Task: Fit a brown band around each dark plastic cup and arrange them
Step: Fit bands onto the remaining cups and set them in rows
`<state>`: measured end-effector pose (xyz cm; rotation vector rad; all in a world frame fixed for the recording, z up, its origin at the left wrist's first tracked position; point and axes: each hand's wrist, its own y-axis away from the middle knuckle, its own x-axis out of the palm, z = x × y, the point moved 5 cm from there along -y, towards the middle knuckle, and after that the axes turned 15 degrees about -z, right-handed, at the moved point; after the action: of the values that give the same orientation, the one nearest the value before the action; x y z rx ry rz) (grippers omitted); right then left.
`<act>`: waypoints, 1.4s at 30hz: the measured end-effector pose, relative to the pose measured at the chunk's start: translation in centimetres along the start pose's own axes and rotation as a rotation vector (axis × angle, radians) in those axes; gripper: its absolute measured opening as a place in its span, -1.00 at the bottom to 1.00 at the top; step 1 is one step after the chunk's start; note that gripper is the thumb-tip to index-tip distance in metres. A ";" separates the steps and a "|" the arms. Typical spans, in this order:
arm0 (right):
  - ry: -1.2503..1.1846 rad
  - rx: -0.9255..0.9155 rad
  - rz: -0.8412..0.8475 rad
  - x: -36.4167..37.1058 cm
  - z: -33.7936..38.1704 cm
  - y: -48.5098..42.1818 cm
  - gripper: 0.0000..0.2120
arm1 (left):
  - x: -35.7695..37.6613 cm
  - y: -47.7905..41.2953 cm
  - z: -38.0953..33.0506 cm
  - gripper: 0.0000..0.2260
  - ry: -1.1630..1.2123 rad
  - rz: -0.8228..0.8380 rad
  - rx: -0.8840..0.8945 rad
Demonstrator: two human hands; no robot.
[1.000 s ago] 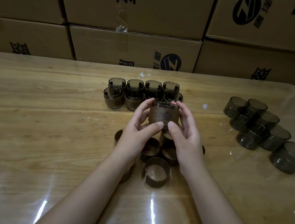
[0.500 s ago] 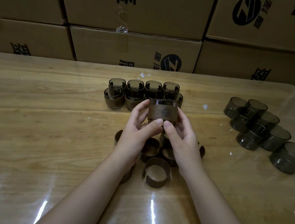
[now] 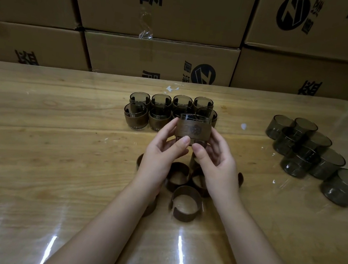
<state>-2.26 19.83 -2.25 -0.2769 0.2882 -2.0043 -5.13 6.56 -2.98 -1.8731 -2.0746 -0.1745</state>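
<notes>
Both hands are clamped on one dark cup (image 3: 195, 118) held just above the table (image 3: 58, 139). The left hand (image 3: 161, 156) and right hand (image 3: 217, 165) grip its sides, thumbs on the lower front, and a brown band (image 3: 193, 131) is around it. Behind it stand eight banded cups (image 3: 136, 116) in two rows of four, the near row partly hidden by the held one. Seven bare cups (image 3: 327, 163) cluster well off to the right. Loose bands (image 3: 186, 205) lie under the wrists; I count about six, several covered. Cardboard boxes (image 3: 160, 60) are stacked behind.
</notes>
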 end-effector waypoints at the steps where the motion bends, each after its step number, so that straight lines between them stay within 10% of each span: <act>1: 0.004 -0.001 -0.003 0.0 0.1 0.1 -0.48 | 0.0 0.0 0.0 -0.58 -0.004 -0.002 0.002; 35: 0.198 -0.202 0.078 0.0 1.1 0.5 -0.46 | -0.2 -0.3 -3.5 -0.45 -0.259 0.042 0.106; 42: 0.223 -0.189 -0.234 -4.2 -0.3 -2.2 -0.72 | -7.1 -3.1 -4.4 -0.47 -0.268 -0.295 0.119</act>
<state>-2.39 24.58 -2.15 -0.2127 0.6130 -2.2460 -6.96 -1.90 -0.76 -1.5864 -2.4762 0.1359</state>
